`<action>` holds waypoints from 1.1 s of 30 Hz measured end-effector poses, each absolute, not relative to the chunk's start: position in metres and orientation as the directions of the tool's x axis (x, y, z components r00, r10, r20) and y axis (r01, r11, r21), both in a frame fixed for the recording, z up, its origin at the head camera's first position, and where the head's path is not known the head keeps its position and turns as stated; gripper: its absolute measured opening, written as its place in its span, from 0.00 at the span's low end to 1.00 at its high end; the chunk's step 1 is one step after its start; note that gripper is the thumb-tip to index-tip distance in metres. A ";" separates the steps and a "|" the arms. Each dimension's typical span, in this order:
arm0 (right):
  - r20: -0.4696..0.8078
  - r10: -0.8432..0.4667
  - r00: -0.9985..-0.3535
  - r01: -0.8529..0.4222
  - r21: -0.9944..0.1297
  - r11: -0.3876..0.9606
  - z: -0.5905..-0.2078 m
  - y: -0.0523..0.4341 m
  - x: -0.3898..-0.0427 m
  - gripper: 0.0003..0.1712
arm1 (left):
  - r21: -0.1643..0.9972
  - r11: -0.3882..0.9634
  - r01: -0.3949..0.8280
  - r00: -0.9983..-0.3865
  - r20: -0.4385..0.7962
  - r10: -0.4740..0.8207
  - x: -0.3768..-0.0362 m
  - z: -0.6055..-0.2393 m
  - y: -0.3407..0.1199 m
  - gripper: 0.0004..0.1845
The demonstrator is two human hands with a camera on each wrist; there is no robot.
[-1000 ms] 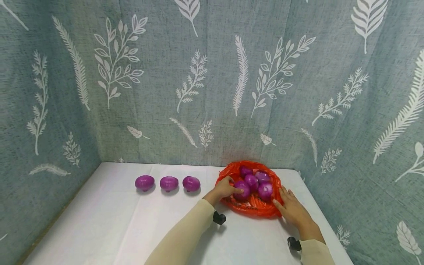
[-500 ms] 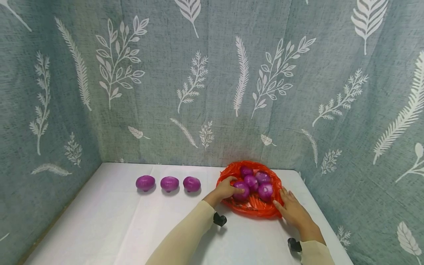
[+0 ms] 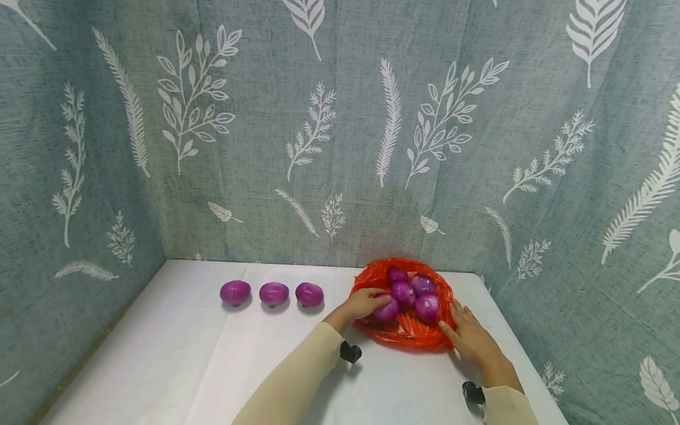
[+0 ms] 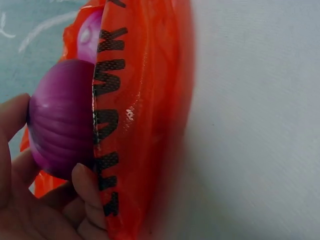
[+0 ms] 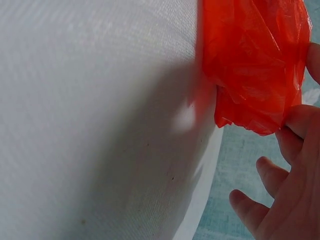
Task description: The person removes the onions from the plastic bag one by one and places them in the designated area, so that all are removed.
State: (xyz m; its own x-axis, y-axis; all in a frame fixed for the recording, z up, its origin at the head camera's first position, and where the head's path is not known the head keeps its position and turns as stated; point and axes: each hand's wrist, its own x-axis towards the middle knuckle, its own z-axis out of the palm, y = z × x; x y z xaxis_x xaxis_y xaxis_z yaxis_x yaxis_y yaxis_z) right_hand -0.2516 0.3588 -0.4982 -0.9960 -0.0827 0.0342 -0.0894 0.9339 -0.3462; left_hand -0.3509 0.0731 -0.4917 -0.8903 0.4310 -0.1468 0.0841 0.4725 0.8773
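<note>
A purple onion sits at the near left edge of an open red plastic bag, and the left hand curls around it; in the left wrist view the thumb and fingers wrap the onion's smooth side, so this grip is closed on the onion. Four more onions lie packed together deeper in the bag, touching one another. The bag rests on the right part of the white tabletop, close to the back curtain, its crumpled rim spread out and printed with black lettering on the side by the left hand. The right hand lies at the bag's right edge; its fingertips touch the red plastic, and they seem to press rather than pinch it, though the right wrist view shows only part of the hand. Well to the left, three onions stand in a row on the tabletop, near each other but apart. A leaf-patterned grey-green curtain encloses the tabletop.
</note>
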 end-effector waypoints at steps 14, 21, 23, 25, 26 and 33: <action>0.008 -0.061 -0.998 -0.060 -0.358 0.932 -0.497 0.359 -0.251 0.48 | 0.904 0.425 0.039 -0.844 -0.198 0.498 -0.351 -0.495 0.069 0.33; 0.009 -0.059 -0.998 -0.058 -0.364 0.930 -0.499 0.360 -0.252 0.48 | 0.920 0.391 0.037 -0.836 -0.186 0.517 -0.349 -0.496 0.073 0.38; 0.014 -0.066 -0.998 -0.066 -0.369 0.927 -0.499 0.360 -0.252 0.48 | 0.918 0.394 0.043 -0.834 -0.184 0.521 -0.349 -0.496 0.074 0.37; 0.018 -0.071 -0.997 -0.072 -0.367 0.927 -0.500 0.361 -0.252 0.48 | 0.919 0.392 0.043 -0.830 -0.186 0.526 -0.348 -0.497 0.074 0.36; 0.019 -0.071 -0.997 -0.073 -0.368 0.927 -0.500 0.361 -0.252 0.49 | 0.919 0.392 0.045 -0.828 -0.185 0.529 -0.348 -0.497 0.074 0.36; 0.007 -0.050 -0.999 -0.049 -0.366 0.929 -0.499 0.359 -0.251 0.49 | 0.928 0.372 0.032 -0.836 -0.179 0.519 -0.347 -0.500 0.073 0.34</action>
